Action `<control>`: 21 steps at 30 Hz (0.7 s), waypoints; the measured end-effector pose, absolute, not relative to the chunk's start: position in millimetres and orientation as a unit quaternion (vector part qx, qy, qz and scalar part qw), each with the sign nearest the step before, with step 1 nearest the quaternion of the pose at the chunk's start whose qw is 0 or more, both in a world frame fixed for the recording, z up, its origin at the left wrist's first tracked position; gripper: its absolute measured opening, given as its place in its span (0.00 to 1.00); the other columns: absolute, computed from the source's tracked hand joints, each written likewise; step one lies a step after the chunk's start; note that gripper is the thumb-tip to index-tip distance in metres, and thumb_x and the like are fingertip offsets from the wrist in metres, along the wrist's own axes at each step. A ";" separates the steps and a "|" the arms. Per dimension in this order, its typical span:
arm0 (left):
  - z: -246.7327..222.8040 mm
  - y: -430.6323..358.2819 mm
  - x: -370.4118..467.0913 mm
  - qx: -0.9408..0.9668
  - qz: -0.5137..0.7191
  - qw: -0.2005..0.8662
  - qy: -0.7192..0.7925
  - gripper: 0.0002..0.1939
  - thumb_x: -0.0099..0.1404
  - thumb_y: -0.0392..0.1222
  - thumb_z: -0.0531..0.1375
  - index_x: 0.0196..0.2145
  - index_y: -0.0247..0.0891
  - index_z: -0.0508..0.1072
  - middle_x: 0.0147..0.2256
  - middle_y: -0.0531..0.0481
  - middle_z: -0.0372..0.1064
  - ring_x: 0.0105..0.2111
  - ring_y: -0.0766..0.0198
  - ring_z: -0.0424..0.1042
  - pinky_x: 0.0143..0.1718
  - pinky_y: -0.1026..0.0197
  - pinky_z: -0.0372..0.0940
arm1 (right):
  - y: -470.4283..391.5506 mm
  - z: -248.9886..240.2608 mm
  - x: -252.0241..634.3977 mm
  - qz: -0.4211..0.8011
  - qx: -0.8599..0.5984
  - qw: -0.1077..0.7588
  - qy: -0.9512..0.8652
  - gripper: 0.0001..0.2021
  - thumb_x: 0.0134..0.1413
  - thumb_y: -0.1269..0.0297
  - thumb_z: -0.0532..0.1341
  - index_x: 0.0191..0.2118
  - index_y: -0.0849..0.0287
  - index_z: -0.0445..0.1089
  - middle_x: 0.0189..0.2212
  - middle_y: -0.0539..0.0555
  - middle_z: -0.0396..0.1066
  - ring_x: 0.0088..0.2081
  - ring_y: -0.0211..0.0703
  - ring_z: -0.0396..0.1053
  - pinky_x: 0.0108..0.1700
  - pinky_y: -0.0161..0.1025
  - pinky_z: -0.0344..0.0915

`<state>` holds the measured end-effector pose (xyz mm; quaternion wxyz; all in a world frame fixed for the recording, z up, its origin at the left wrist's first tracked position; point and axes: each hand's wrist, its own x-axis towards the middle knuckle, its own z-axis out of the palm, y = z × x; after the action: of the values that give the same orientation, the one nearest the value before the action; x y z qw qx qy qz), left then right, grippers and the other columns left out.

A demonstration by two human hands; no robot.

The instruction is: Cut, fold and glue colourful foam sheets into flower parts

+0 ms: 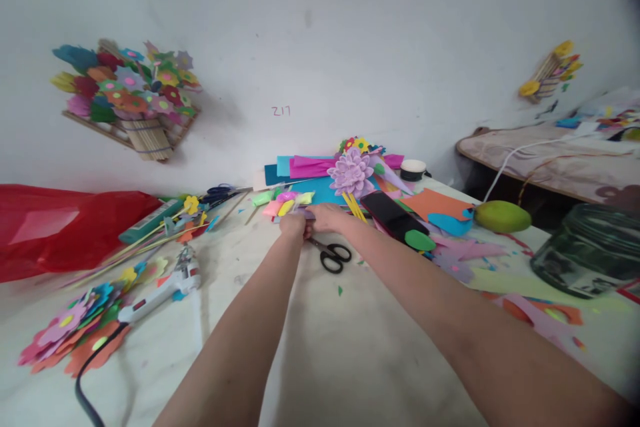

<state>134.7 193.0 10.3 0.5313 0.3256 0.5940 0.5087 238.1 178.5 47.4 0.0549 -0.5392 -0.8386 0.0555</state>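
Note:
Both arms reach forward over the table to the far middle. My left hand [295, 222] is closed, fingers curled inward, and meets my right hand [324, 218], which is bent round towards it. A small greyish-purple piece [306, 213] shows between them, too small to name. Just beyond the hands lie small bright packets [287, 200] in pink, yellow and green. Black-handled scissors [334, 257] lie on the table right below my hands, blades pointing towards them. A lilac layered flower [352, 172] and several yellow sticks [353, 205] are just beyond my right hand.
On the left lie a glue gun [160, 293], foam flowers [65, 327] and a red plastic bag [65, 227]. To the right are a phone [395, 215], orange sheet [435, 205], green mango [502, 216] and glass jar [590, 250]. Colored sheets [305, 167] lie by the wall.

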 end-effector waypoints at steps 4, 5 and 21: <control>14.6 183.5 135.4 0.316 0.510 0.491 0.631 0.04 0.50 0.30 0.55 0.21 0.35 0.62 0.10 0.57 0.55 0.08 0.71 0.55 0.10 0.68 0.52 | 183.2 49.1 242.1 0.078 -0.541 0.057 -0.835 0.30 0.44 0.63 0.55 0.57 0.55 0.55 0.52 0.59 0.62 0.49 0.52 0.63 0.44 0.42 0.62; 16.3 180.5 135.2 0.316 0.511 0.487 0.633 0.04 0.50 0.30 0.55 0.21 0.35 0.62 0.10 0.56 0.55 0.08 0.71 0.55 0.10 0.68 0.52 | 184.5 49.4 243.2 0.084 -0.541 0.057 -0.835 0.30 0.44 0.64 0.55 0.58 0.54 0.54 0.52 0.59 0.61 0.50 0.52 0.62 0.45 0.42 0.62; 49.6 134.4 89.0 0.219 0.611 0.465 0.601 0.04 0.49 0.32 0.52 0.19 0.36 0.60 0.12 0.56 0.55 0.10 0.74 0.53 0.13 0.69 0.51 | 186.3 44.4 251.3 0.077 -0.496 0.008 -0.865 0.31 0.41 0.70 0.56 0.57 0.54 0.56 0.54 0.56 0.60 0.50 0.48 0.62 0.45 0.39 0.62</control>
<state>89.0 134.4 49.6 0.4653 0.2191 0.6015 0.6114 251.3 186.3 44.4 0.0080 -0.4964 -0.8646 0.0768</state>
